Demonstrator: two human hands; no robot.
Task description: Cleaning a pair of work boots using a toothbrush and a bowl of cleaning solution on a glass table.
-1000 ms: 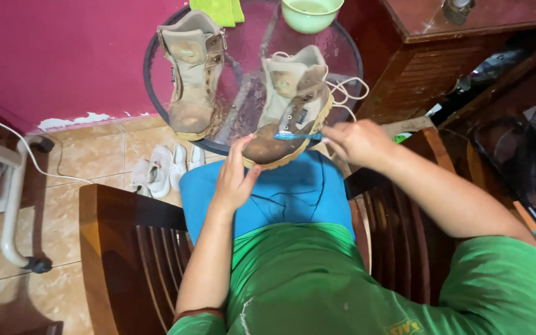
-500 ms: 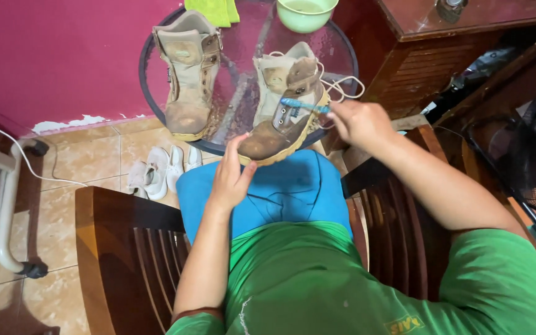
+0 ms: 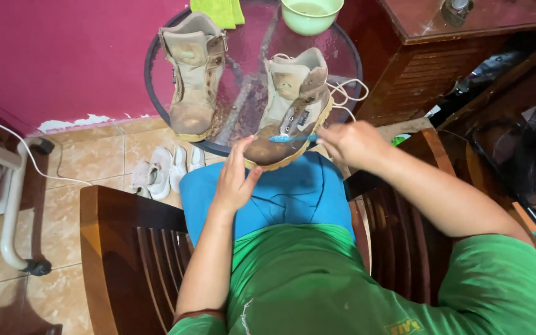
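Keep your left hand (image 3: 234, 180) cupped flat on the boot (image 3: 293, 118) toe so it stays put while your right hand (image 3: 352, 142), pinched on the blue brush (image 3: 291, 138), scrubs gently.

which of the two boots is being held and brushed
The right-hand boot, tilted off the table edge: left hand steadies its toe, right hand brushes it.

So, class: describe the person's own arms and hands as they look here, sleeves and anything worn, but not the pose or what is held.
Both arms are bare from the short sleeves down. The left hand and right hand wear no gloves, and no rings, watch or bracelet show. The shirt is green with short sleeves; the left sleeve has a dark band at its hem, and the right one carries a small yellow marking.
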